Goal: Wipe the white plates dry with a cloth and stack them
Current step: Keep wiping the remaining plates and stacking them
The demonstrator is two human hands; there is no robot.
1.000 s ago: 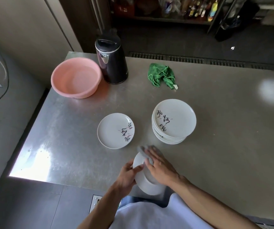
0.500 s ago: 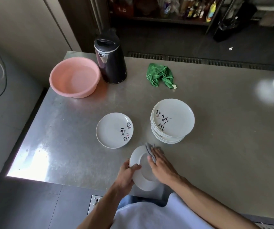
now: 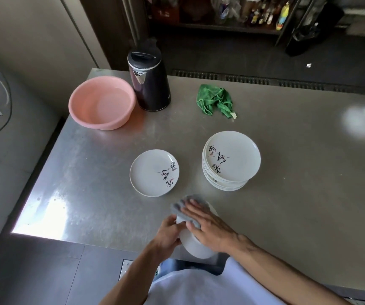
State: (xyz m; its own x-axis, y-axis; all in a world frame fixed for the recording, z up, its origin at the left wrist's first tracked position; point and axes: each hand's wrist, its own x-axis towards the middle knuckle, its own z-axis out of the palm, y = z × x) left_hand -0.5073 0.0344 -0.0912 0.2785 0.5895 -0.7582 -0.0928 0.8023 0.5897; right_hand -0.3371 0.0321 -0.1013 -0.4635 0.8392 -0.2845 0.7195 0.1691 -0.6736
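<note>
While left hand point(image 3: 168, 235) grips plate point(image 3: 195, 247) | right hand point(image 3: 210, 227) presses grey cloth point(image 3: 180, 205)

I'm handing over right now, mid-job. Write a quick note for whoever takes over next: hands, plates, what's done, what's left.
Left hand grips the rim of the tilted plate over the near edge of the table.
Right hand presses the grey cloth flat against that plate.
A stack of plates stands mid-table, and a single plate lies apart to its left.
Done: cannot tell which plates are already dry.
Left: finish wiping the held plate, stack it, then wipe any that are undried.
</note>
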